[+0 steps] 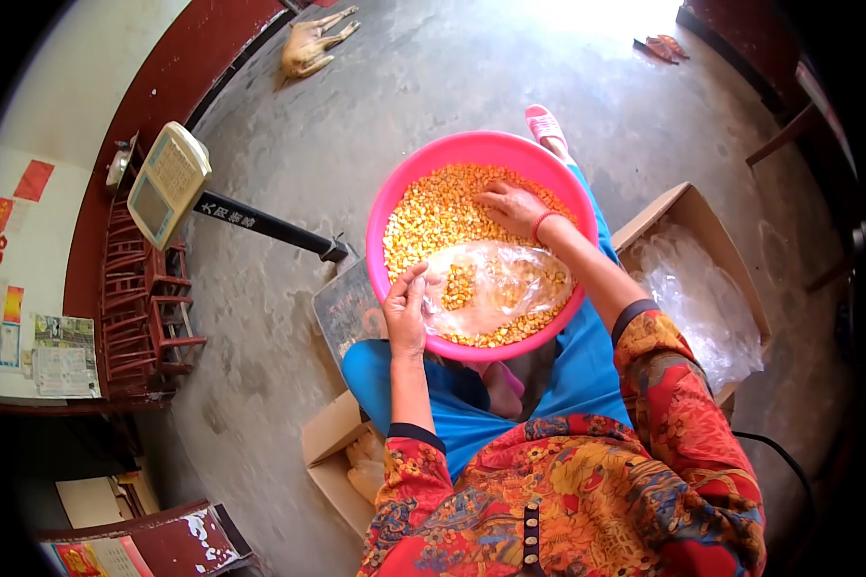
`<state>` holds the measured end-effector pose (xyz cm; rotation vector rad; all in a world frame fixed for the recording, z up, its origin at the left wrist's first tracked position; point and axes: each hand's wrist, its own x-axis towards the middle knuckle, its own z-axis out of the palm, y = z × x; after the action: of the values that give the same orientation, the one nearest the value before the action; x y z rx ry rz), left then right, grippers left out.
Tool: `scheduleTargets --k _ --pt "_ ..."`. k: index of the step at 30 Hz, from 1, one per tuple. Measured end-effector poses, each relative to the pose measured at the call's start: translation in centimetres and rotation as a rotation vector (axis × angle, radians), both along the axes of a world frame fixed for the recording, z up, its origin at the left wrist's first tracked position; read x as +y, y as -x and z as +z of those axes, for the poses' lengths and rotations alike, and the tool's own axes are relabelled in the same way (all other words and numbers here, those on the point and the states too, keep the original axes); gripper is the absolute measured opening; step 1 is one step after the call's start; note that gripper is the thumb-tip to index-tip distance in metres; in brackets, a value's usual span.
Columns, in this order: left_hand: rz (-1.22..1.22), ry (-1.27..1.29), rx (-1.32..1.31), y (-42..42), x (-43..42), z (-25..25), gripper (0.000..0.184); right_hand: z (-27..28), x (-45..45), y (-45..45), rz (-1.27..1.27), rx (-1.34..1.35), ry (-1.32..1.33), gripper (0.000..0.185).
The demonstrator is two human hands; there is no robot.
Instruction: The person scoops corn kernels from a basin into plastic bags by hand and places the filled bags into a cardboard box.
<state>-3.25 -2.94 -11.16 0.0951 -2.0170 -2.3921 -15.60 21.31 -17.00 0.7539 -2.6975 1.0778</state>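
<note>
A pink basin (378, 226) full of yellow corn kernels (443, 197) stands in front of me, between my legs. My left hand (406, 308) pinches the edge of a clear plastic bag (496, 279) at the basin's left side. Some kernels show in or through the bag, which lies over the front half of the corn. Reaching across from the right, my right hand (515, 209) rests on the kernels beyond the bag, fingers stretched out and their tips partly down among the corn. A red band circles that wrist.
Beside the basin on the left is a platform scale (348, 306) with its post and display (168, 188). A cardboard box of clear plastic bags (693, 298) stands to my right, another box (332, 433) at lower left. A dog (310, 46) lies on the floor; stacked stools (140, 308) line the wall.
</note>
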Motion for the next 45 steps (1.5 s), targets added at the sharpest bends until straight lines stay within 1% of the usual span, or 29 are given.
scheduleTargets --k 1,2,5,9,11,12,13,15,16,17,19,20,23,26,27,29,31,32,33,35,36,37,39,40,41,42,43,44,45 --pt "-0.003 0.037 0.011 0.1 0.0 0.0 0.020 0.4 -0.1 -0.5 -0.016 0.003 -0.012 0.026" --pt "-0.003 0.042 0.011 0.1 0.0 -0.1 0.020 0.6 -0.2 -0.6 -0.039 0.025 -0.041 0.019" --pt "-0.004 0.018 -0.034 0.0 0.3 0.1 0.020 1.3 0.0 -1.4 -0.034 -0.053 -0.034 0.015" --pt "0.011 0.064 -0.032 0.1 0.2 -0.2 0.020 1.1 -0.2 -1.6 -0.119 -0.008 0.002 0.016" --pt "0.029 -0.005 -0.021 0.0 0.4 -0.1 0.020 0.7 -0.1 -1.1 -0.216 -0.098 0.109 0.017" --pt "0.031 -0.005 -0.022 0.1 0.4 -0.2 0.020 0.4 -0.1 -0.7 -0.252 -0.089 0.190 0.018" --pt "0.024 0.016 -0.001 0.1 0.4 -0.3 0.019 0.1 0.1 -0.3 -0.249 -0.091 0.190 0.018" --pt "0.020 0.036 0.018 0.1 0.3 -0.5 0.019 0.0 0.2 0.4 -0.381 -0.436 0.690 0.020" --pt "0.030 0.044 0.033 0.1 0.4 -0.6 0.019 0.3 0.5 0.9 -0.425 -0.680 0.934 0.022" --pt "0.038 0.051 0.050 0.2 0.5 -0.6 0.019 0.6 1.5 0.9 -0.408 -0.912 1.097 0.019" --pt "0.055 0.039 0.043 0.4 0.6 -0.5 0.020 2.2 1.4 0.6 -0.403 -1.011 1.287 0.017" --pt "0.090 0.022 0.044 0.4 0.7 -0.4 0.020 3.1 1.1 0.5 -0.408 -1.008 1.287 0.017" --pt "0.127 -0.011 0.040 0.3 0.9 -0.2 0.022 6.6 -1.5 -0.6 -0.078 -0.981 1.417 0.014" --pt "0.135 -0.026 0.043 0.3 0.8 0.1 0.025 10.3 -4.8 -2.4 0.043 -1.001 1.329 0.014" --pt "0.139 -0.027 0.048 0.3 0.8 0.1 0.026 10.7 -5.7 -3.0 0.131 -1.028 1.313 0.014" --pt "0.143 -0.030 0.045 0.3 0.8 0.2 0.028 12.1 -7.6 -4.9 0.127 -1.033 1.181 0.014" --pt "0.145 -0.036 0.041 0.3 0.9 0.3 0.029 10.4 -9.0 -5.4 0.189 -1.064 1.071 0.016" --pt "0.128 -0.020 0.046 0.3 0.9 0.3 0.030 8.8 -9.8 -5.5 0.198 -1.001 1.015 0.018" --pt "0.112 -0.004 0.050 0.3 0.9 0.4 0.032 9.0 -9.5 -5.8 0.234 -0.972 0.856 0.019" --pt "0.131 0.026 0.033 0.4 0.6 -0.3 0.031 9.3 -8.9 -6.8 0.163 -0.778 0.570 0.023" --pt "0.144 0.059 0.036 0.5 0.6 -0.2 0.031 9.8 -8.3 -7.0 0.159 -0.735 0.441 0.023" --pt "0.156 0.091 0.038 0.6 0.7 -0.1 0.030 9.1 -8.0 -6.9 0.158 -0.733 0.440 0.023" --pt "0.144 0.075 0.021 0.2 0.9 0.2 0.029 8.2 -7.5 -6.1 0.250 -0.882 0.626 0.021" --pt "0.124 0.087 0.014 0.2 1.0 0.4 0.030 8.4 -6.8 -5.5 0.225 -0.925 0.635 0.021" --pt "0.105 0.098 0.009 0.1 1.0 0.6 0.030 8.8 -6.0 -5.0 0.199 -0.878 0.676 0.020" --pt "0.103 0.154 0.021 0.2 0.9 0.2 0.031 8.6 -5.3 -4.1 0.107 -0.795 0.669 0.020" --pt "0.095 0.147 0.040 0.2 0.8 -0.1 0.031 8.1 -4.6 -2.8 0.015 -0.704 0.660 0.021" --pt "0.096 0.146 0.015 0.2 0.7 -0.3 0.031 6.4 -3.9 -1.3 -0.064 -0.489 0.574 0.019" --pt "0.094 0.142 -0.007 0.2 0.8 -0.4 0.031 4.5 -3.2 -0.2 -0.074 -0.463 0.569 0.019"
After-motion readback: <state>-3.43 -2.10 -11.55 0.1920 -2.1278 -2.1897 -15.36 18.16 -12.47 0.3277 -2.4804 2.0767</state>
